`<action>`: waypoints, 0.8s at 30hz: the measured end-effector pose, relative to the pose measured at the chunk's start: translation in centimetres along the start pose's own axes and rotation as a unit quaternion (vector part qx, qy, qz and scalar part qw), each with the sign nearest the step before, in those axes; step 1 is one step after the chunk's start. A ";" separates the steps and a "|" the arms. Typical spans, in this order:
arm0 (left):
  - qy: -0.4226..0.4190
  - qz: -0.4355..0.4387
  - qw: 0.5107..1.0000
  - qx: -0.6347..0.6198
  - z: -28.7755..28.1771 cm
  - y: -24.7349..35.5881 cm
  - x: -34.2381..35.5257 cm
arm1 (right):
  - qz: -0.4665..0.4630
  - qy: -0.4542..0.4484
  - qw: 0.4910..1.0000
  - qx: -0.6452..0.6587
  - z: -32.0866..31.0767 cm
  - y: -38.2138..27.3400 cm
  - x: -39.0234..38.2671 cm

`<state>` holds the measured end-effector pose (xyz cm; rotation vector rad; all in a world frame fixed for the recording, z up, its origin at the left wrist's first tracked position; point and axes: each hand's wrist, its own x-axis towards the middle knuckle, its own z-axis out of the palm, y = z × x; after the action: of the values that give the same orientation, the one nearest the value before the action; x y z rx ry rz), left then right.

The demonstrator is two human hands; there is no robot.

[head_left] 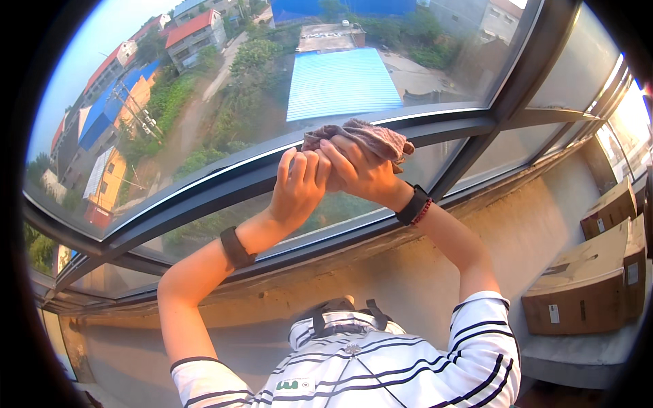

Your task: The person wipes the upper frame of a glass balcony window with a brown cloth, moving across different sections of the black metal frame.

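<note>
A crumpled brownish-mauve cloth [377,141] is bunched against the dark window frame [248,178], at the horizontal rail below the large pane. My right hand [364,173] is closed on it, and its folds stick out above and to the right of the fingers. Close beside it, touching or nearly so, is my left hand [299,183]. Its fingers are curled at the rail by the cloth's left end; what they grip, if anything, is hidden. Both wrists wear dark bands, and a red bead bracelet [422,211] circles the right one.
The large glass pane [258,88] rises in front, with buildings and greenery outside. Smaller panes lie under the rail, above a plastered wall [408,265]. Several cardboard boxes [578,299] are stacked on the right. A vertical frame post [520,102] stands right of my hands.
</note>
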<state>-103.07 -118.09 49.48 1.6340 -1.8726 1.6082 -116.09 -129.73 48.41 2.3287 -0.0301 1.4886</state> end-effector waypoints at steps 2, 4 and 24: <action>0.004 0.010 1.000 0.000 0.7 1.2 1.6 | -0.010 0.012 1.000 -0.018 -0.9 2.0 -0.6; 0.013 0.009 1.000 -0.009 1.3 3.0 2.9 | -0.011 0.009 0.999 -0.034 -2.2 3.7 -1.4; 0.068 0.044 0.997 0.009 7.2 21.9 21.7 | -0.031 0.017 0.981 -0.190 -12.1 24.7 -14.6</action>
<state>-125.19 -140.77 49.20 1.4283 -1.8916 1.7271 -138.38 -151.47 47.38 1.9820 -0.2126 1.3550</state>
